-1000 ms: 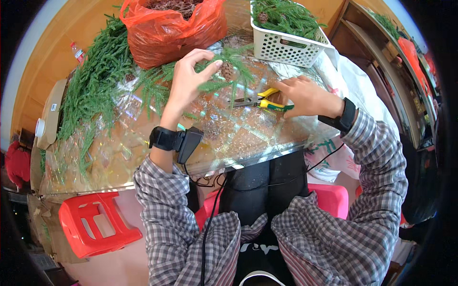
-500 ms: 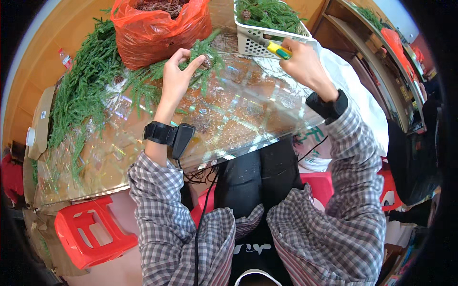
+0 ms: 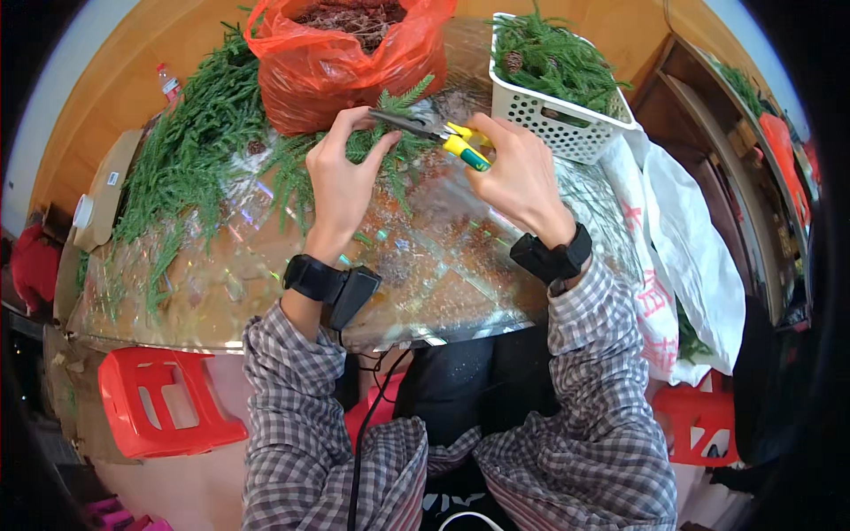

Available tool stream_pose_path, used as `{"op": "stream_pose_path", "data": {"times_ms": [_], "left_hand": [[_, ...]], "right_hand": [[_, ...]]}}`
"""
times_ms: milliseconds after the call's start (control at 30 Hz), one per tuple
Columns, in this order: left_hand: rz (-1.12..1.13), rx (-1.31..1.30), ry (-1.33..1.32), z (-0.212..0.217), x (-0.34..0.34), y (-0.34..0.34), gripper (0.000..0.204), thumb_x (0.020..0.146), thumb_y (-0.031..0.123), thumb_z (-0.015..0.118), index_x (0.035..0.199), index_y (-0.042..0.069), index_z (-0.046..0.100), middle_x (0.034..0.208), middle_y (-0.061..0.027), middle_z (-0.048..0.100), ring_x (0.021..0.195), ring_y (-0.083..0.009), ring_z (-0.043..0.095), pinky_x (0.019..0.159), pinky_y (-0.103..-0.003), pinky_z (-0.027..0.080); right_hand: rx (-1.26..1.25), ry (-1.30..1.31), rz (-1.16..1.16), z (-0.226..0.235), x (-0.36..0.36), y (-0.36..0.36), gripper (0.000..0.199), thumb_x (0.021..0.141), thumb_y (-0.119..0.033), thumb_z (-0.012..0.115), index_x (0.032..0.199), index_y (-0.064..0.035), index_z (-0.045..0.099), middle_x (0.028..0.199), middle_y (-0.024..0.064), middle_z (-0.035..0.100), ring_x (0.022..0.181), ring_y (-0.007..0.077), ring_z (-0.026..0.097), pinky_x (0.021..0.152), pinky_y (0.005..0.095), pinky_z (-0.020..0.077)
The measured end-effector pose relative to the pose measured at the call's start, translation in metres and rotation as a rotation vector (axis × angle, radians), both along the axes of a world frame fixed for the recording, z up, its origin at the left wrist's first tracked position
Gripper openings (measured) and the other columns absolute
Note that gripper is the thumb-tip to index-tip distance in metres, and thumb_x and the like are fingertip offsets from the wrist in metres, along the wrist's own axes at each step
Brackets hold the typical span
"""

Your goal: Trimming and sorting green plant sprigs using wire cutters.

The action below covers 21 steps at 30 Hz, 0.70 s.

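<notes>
My right hand [image 3: 522,177] is closed round the yellow-and-green handles of a pair of pliers [image 3: 467,152]. Its dark jaws point left and reach the fingertips of my left hand [image 3: 341,181]. That hand pinches a green artificial pine sprig [image 3: 405,96] between thumb and fingers, and the jaws lie across the sprig there. Exactly what the jaws touch is hidden by the fingers and needles. The sprig is held just above the table [image 3: 425,292], in front of a red plastic bag [image 3: 354,75] filled with brown pine cones.
A pile of green pine branches [image 3: 181,164] spreads over the table's left side. A white perforated basket [image 3: 567,137] with greenery and cones stands at the back right. A white sack [image 3: 691,248] hangs by the right edge. Red stools [image 3: 164,403] stand below the table.
My right hand has brought the pliers from beside the basket leftward to the sprig in my left hand. The view has shifted, so the table things appear lower and further right.
</notes>
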State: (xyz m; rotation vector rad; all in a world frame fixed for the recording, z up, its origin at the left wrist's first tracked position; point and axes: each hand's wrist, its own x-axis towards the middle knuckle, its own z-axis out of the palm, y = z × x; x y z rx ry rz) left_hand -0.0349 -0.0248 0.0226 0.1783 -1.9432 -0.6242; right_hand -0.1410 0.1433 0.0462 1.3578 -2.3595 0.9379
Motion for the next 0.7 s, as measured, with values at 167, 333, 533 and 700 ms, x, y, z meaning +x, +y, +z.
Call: {"op": "stream_pose_path", "data": {"times_ms": [167,333,533,700], "left_hand": [[0.017,0.003,-0.002,0.000,0.003,0.002,0.025,0.070,0.009,0.072,0.088,-0.001,0.059,0.081,-0.0113,0.065,0.073,-0.0211,0.062,0.067,-0.029,0.046],[0.011,0.067,0.019,-0.004,0.001,0.001,0.021,0.070,0.008,0.072,0.084,-0.002,0.061,0.079,-0.0106,0.065,0.070,-0.0179,0.062,0.065,-0.027,0.045],[0.013,0.086,0.019,-0.005,0.002,0.001,0.020,0.070,0.006,0.072,0.084,-0.002,0.061,0.079,-0.0103,0.065,0.070,-0.0159,0.061,0.065,-0.026,0.045],[-0.026,0.067,0.035,-0.008,0.001,-0.001,0.019,0.070,0.006,0.072,0.084,-0.002,0.061,0.079,-0.0100,0.065,0.069,-0.0154,0.061,0.065,-0.026,0.045]], "right_hand": [[0.009,-0.036,0.008,-0.004,-0.006,0.003,0.031,0.062,-0.010,0.060,0.093,-0.0048,0.057,0.082,0.0135,0.059,0.075,0.0343,0.057,0.063,0.0402,0.0437],[-0.014,-0.056,0.009,-0.006,-0.010,0.007,0.031,0.062,-0.010,0.060,0.092,-0.0045,0.057,0.083,0.0132,0.059,0.076,0.0340,0.057,0.063,0.0397,0.0438],[-0.001,-0.065,-0.008,-0.010,-0.011,0.005,0.031,0.062,-0.010,0.060,0.092,-0.0049,0.056,0.085,0.0134,0.059,0.077,0.0335,0.057,0.064,0.0391,0.0442],[-0.017,-0.074,-0.001,-0.012,-0.012,0.005,0.032,0.062,-0.008,0.060,0.093,-0.0053,0.056,0.086,0.0128,0.058,0.078,0.0322,0.058,0.064,0.0384,0.0444]]}}
